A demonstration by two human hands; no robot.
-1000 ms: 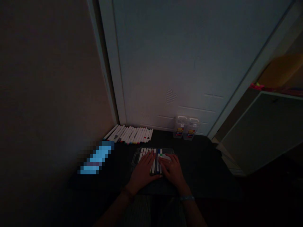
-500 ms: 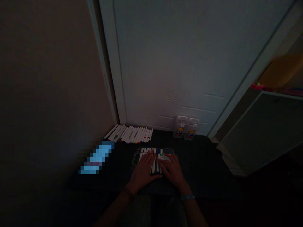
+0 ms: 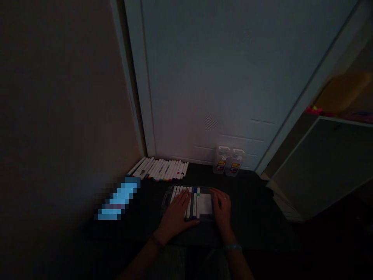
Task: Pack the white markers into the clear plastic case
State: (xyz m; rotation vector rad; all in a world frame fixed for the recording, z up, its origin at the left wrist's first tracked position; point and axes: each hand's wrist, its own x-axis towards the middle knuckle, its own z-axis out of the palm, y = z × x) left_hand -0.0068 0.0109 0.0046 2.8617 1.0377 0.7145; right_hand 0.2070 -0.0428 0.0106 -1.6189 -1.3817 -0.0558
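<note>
A clear plastic marker case (image 3: pixel 206 218) lies open on the dark table in front of me. White markers fill its left part, and beside its dark divider are a blue-marked marker (image 3: pixel 195 202) and a green-marked marker (image 3: pixel 198 203). Right of these, a white panel (image 3: pixel 206 204) shows inside the case. My left hand (image 3: pixel 176 212) lies flat, fingers stretched over the left markers and hiding some of them. At the case's right edge rests my right hand (image 3: pixel 222 206), its fingers loosely bent and apart, with nothing visible in them.
A row of loose white markers (image 3: pixel 163 169) lies at the table's back left. Two clear upright plastic cases (image 3: pixel 220 160) with labels stand by the white door (image 3: pixel 186 85). A pixelated bright blue patch (image 3: pixel 119 198) covers something at left. A cabinet (image 3: pixel 326 163) stands at right.
My right hand has moved right, off the blue-marked and green-marked markers to the case's right edge, uncovering the white panel. My left hand has stayed put. The view has tipped slightly.
</note>
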